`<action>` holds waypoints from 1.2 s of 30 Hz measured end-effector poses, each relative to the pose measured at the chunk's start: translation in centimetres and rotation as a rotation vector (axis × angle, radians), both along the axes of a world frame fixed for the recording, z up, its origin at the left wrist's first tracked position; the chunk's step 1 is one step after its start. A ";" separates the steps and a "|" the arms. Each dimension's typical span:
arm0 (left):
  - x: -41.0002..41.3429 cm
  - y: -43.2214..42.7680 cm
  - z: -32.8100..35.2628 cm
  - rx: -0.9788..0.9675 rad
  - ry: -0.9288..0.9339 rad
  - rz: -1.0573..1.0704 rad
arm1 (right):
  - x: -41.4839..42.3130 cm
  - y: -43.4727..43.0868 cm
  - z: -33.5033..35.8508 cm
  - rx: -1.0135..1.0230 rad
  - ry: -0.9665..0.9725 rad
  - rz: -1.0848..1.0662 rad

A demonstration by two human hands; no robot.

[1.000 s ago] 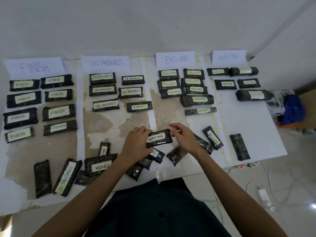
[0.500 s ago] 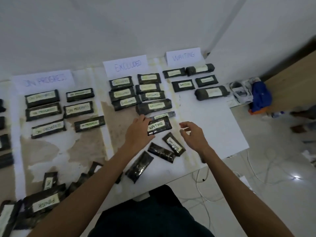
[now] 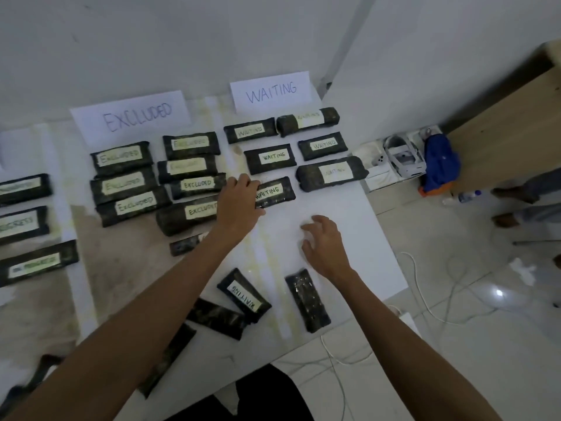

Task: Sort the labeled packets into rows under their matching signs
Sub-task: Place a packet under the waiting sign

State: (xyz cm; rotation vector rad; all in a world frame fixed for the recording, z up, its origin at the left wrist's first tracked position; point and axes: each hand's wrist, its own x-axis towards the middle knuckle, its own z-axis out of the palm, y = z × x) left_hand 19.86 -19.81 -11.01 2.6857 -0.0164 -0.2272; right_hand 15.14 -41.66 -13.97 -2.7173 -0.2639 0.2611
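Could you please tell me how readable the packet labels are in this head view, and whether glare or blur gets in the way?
Head view: dim, even light; the white WAITING sign reads clearly; the label on the rolled dark packet beside it looks washed out; left-edge packets blur; a glare spot sits on the glossy floor tile; wide-angle bending shows at the edges.

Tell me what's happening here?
A person is sorting labeled packets under paper signs. The left hand sets a WAITING packet down in the rows below the WAITING sign. The right hand hovers open and empty over the table. Another WAITING packet and some face-down ones lie unsorted near the front edge.
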 end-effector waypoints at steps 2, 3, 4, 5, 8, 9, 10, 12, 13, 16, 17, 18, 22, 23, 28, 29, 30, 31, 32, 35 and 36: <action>1.3 -0.6 -0.8 0.005 0.008 0.004 | 0.4 -0.4 -0.8 0.007 -0.038 0.026; 1.8 -0.9 -1.1 0.005 0.018 0.000 | 0.6 -0.5 -1.1 0.009 -0.056 0.034; 2.2 -1.1 -1.5 0.008 0.030 -0.010 | 0.7 -0.6 -1.3 0.011 -0.075 0.041; 2.4 -1.3 -1.8 0.013 0.042 -0.020 | 0.7 -0.7 -1.5 0.015 -0.097 0.046; 2.8 -1.5 -2.5 0.025 0.060 -0.026 | 0.5 -0.8 -2.2 0.044 -0.154 0.048; 2.8 -1.5 -2.6 0.020 0.060 -0.023 | 0.4 -0.9 -2.4 0.058 -0.170 0.047; 2.9 -1.4 -2.7 0.015 0.058 -0.022 | 0.3 -0.9 -2.7 0.072 -0.182 0.046; 2.9 -1.4 -2.8 0.009 0.051 -0.025 | 0.0 -0.9 -3.1 0.089 -0.198 0.036; 2.9 -1.3 -2.8 0.005 0.051 -0.029 | -0.1 -0.8 -3.2 0.091 -0.203 0.031; 2.7 -1.2 -2.9 0.020 0.042 -0.053 | -0.2 -0.8 -3.1 0.089 -0.195 0.030; 2.5 -1.1 -2.8 0.038 0.022 -0.058 | -0.2 -0.8 -3.1 0.087 -0.190 0.030; 2.2 -1.1 -2.6 0.053 -0.010 -0.058 | -0.2 -0.8 -3.0 0.086 -0.184 0.029; -0.3 -0.3 -1.3 -0.023 -0.105 -0.143 | 0.0 -0.5 -2.2 0.082 -0.152 0.039; -1.3 0.1 -1.1 -0.065 -0.089 -0.196 | 0.1 -0.6 -1.9 0.072 -0.137 0.054; -7.6 2.4 -0.6 -0.108 0.150 -0.434 | -0.6 -1.4 -0.6 0.146 -0.019 0.093; -8.7 2.7 -0.6 -0.074 0.208 -0.484 | -1.1 -1.7 -0.4 0.166 -0.013 0.095; -9.6 2.9 -0.7 -0.041 0.265 -0.527 | -1.7 -1.9 -0.4 0.178 -0.015 0.103; -10.4 3.0 -1.0 -0.012 0.305 -0.562 | -2.2 -2.2 -0.4 0.187 -0.018 0.112; -11.0 3.2 -1.3 0.012 0.318 -0.585 | -2.7 -2.4 -0.4 0.194 -0.016 0.116; -12.0 3.4 -1.9 0.059 0.262 -0.617 | -3.7 -3.0 -0.8 0.199 -0.006 0.107; -12.0 3.3 -2.0 0.070 0.234 -0.629 | -3.9 -3.1 -0.9 0.200 -0.004 0.103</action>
